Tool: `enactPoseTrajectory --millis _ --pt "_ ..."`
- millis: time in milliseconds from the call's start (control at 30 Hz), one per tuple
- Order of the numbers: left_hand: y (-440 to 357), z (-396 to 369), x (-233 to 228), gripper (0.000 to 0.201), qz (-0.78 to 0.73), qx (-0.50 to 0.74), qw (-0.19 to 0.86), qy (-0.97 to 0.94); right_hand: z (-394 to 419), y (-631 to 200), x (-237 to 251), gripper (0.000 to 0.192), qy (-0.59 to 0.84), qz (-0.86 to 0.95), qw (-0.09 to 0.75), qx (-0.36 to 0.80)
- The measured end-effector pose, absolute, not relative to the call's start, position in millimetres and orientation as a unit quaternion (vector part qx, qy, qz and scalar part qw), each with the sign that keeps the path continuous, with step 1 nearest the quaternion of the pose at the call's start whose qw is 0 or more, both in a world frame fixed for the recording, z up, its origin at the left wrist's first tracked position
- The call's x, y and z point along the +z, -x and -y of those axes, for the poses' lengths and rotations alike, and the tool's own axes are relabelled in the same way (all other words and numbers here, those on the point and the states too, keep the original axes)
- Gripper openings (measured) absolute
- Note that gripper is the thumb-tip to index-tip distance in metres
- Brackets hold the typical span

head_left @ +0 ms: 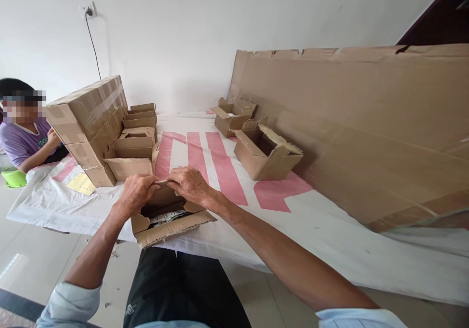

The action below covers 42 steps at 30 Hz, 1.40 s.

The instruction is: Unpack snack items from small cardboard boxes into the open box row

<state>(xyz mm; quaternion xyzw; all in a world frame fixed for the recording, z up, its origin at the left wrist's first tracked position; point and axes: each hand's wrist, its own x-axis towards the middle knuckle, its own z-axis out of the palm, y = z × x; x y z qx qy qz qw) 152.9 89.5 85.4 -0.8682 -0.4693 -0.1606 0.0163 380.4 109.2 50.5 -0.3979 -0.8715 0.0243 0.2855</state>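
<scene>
A small open cardboard box [172,231] sits at the near edge of the cloth-covered table, right in front of me. Printed paper or packaging [166,217] shows inside it; the rest of the contents is hidden. My left hand [139,193] pinches the left part of the box's far flap. On the same flap, a little to the right, my right hand [188,184] has its fingers closed. Both hands are near each other along that upper edge, and the near flap is folded outward toward me.
Taped cardboard boxes [91,118] are stacked at left, with open small boxes [130,154] beside them. Another open box [267,152] stands right of centre. A large cardboard sheet [348,132] leans at right. A person [25,137] sits at far left, near a yellow paper [81,184].
</scene>
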Motion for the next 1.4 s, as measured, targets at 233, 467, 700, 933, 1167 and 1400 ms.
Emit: enactPoseTrajectory --millis 233,467,700,933,1167,1400 --pt "-134.4 -87.4 87.4 0.017 0.522 -0.177 -0.059 0.832 -108.3 -371.5 55.6 0.011 0.379 0.885 0.271 0.001" --pt "-142.9 -88.4 90.2 0.021 0.501 -0.141 -0.072 0.851 -104.1 -359.2 64.1 0.012 0.375 0.896 0.237 -0.011" --pt "-148.9 -82.3 80.9 0.021 0.56 -0.124 0.013 0.819 -103.5 -352.9 67.4 0.024 0.406 0.892 0.199 0.002" --pt "-140.7 -83.3 75.3 0.019 0.541 -0.15 0.018 0.827 -106.7 -356.2 62.6 0.026 0.39 0.898 0.201 0.007" --pt "-123.0 -75.1 53.9 0.023 0.502 -0.211 0.116 0.83 -110.4 -363.6 44.6 0.025 0.322 0.911 0.257 -0.025" --pt "-119.1 -67.6 40.2 0.033 0.416 -0.232 0.195 0.857 -101.6 -366.1 41.1 0.014 0.28 0.921 0.265 -0.047"
